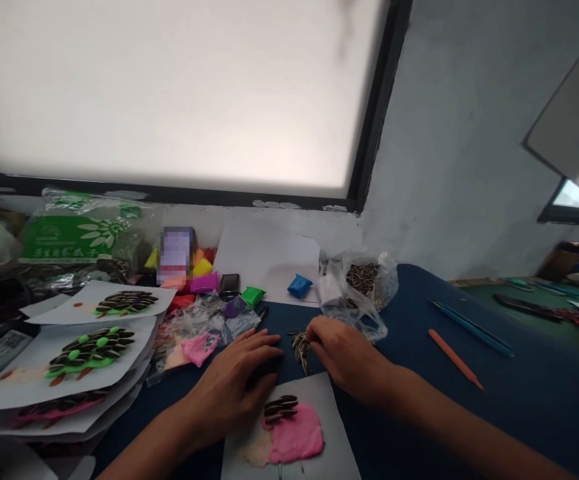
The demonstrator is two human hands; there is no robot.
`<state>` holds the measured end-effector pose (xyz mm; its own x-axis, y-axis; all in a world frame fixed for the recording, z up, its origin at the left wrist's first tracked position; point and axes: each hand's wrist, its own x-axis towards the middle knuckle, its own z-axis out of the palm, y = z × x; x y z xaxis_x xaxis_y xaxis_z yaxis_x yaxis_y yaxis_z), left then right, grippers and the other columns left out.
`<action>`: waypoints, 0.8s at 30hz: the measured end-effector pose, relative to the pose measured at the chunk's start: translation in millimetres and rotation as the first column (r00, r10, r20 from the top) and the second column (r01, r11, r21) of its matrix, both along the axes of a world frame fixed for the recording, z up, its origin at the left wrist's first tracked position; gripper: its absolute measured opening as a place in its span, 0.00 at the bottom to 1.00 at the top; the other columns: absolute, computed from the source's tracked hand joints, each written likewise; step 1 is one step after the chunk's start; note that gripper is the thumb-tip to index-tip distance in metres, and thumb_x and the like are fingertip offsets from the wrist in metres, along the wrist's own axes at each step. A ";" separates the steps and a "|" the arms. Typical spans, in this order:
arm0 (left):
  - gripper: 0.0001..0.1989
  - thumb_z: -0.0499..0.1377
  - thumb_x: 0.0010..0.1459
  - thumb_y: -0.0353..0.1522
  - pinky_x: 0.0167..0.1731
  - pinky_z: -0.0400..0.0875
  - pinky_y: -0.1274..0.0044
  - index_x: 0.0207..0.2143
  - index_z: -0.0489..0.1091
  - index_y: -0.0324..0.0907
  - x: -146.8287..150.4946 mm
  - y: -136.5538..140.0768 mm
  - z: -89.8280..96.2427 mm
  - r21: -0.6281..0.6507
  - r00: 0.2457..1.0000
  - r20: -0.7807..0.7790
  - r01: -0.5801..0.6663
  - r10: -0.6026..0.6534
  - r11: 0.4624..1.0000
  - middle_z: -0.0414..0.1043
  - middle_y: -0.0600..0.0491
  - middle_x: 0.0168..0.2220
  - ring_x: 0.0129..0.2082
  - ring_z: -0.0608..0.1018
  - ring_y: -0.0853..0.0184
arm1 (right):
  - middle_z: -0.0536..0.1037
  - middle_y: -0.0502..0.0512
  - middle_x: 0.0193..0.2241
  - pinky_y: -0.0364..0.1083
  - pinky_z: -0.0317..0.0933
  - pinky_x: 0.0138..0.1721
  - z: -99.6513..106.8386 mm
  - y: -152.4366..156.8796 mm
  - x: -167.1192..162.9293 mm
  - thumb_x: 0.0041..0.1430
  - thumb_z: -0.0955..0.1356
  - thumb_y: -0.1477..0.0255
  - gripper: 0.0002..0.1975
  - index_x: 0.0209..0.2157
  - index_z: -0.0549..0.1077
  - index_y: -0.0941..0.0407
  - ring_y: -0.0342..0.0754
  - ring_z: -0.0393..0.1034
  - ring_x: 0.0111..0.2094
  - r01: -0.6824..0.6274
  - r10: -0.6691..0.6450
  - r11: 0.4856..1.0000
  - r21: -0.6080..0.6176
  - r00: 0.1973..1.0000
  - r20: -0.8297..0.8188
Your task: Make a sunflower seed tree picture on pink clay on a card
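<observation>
A white paper card [339, 460] lies in front of me with a flattened pink clay body [299, 437] and a paler clay part [255, 448] on its left. Several dark striped sunflower seeds [280, 408] stick in the upper left of the pink clay. My left hand [237, 373] rests at the card's left edge, fingers stretched out and holding nothing. Beyond the card, my right hand [342, 350] is at a small pile of sunflower seeds [300, 348], its fingers pinched together. Whatever is between those fingertips is hidden.
Finished-looking seed-and-clay cards [92, 353] are stacked at left. Behind are colored clay packets [204, 283], a blue packet [299, 287], a plastic bag of seeds [364, 283] and a green seed bag [69, 237]. An orange pen [454, 360] and blue pen [472, 328] lie right.
</observation>
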<state>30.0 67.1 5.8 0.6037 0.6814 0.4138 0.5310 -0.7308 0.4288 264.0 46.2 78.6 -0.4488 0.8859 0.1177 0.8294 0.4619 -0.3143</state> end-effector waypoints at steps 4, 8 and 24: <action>0.17 0.57 0.63 0.32 0.61 0.61 0.50 0.53 0.74 0.42 1.0 0.1 -1.7 0.012 1.000 0.022 0.012 -0.012 1.000 0.72 0.42 0.59 0.61 0.71 0.49 | 0.74 0.52 0.35 0.43 0.60 0.37 3.1 -12.4 -10.4 0.66 0.65 0.82 0.07 0.36 0.72 0.58 0.45 0.68 0.35 -0.102 0.099 0.995 -0.007 0.975 -0.201; 0.14 0.56 0.63 0.31 0.62 0.61 0.51 0.50 0.74 0.43 1.7 0.7 -3.7 0.049 0.997 0.064 0.036 -0.039 0.998 0.72 0.42 0.59 0.61 0.72 0.50 | 0.73 0.50 0.29 0.41 0.59 0.31 -11.6 -29.8 -18.6 0.62 0.67 0.80 0.07 0.32 0.75 0.57 0.44 0.66 0.30 -0.129 0.082 0.991 -0.045 0.822 -0.563; 0.15 0.53 0.62 0.30 0.59 0.66 0.58 0.47 0.75 0.43 2.7 -0.6 -2.1 -0.034 0.978 0.203 0.057 -0.049 0.998 0.74 0.43 0.55 0.59 0.73 0.54 | 0.76 0.52 0.28 0.41 0.60 0.32 -53.9 -50.2 -14.6 0.61 0.68 0.81 0.07 0.31 0.76 0.57 0.44 0.70 0.30 -0.174 0.294 0.951 0.254 0.763 -0.576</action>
